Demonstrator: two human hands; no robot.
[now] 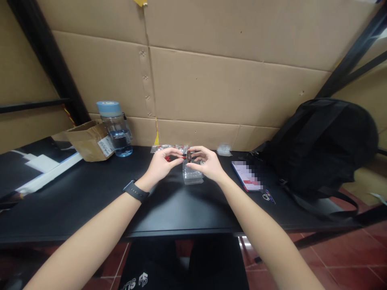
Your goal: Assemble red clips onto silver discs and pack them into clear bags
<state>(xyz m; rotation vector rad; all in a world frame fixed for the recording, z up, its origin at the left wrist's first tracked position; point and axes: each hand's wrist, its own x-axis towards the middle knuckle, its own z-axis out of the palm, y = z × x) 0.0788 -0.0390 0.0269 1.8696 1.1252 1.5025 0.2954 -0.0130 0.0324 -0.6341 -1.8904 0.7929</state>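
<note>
Both of my hands meet above the middle of the black table. Between thumb and fingers, my right hand (209, 162) pinches a small brown round disc (189, 156), held upright with its edge turned mostly toward me. My left hand (163, 166), with a dark watch on the wrist, is closed in a pinch beside the disc. A thin red piece (184, 157) shows at its fingertips; its kind is too small to tell. Just below the hands lies a clear plastic bag (192, 175). Behind them is another clear packet (169, 148) with red bits in it.
On the left stand a blue-lidded water bottle (117, 131), an open cardboard box (90, 141) and a white adapter (40, 163). At right are a phone (246, 176), a key ring (266, 197) and a black backpack (320, 149). A crumpled clear bag (224, 150) lies near the cardboard wall (199, 92).
</note>
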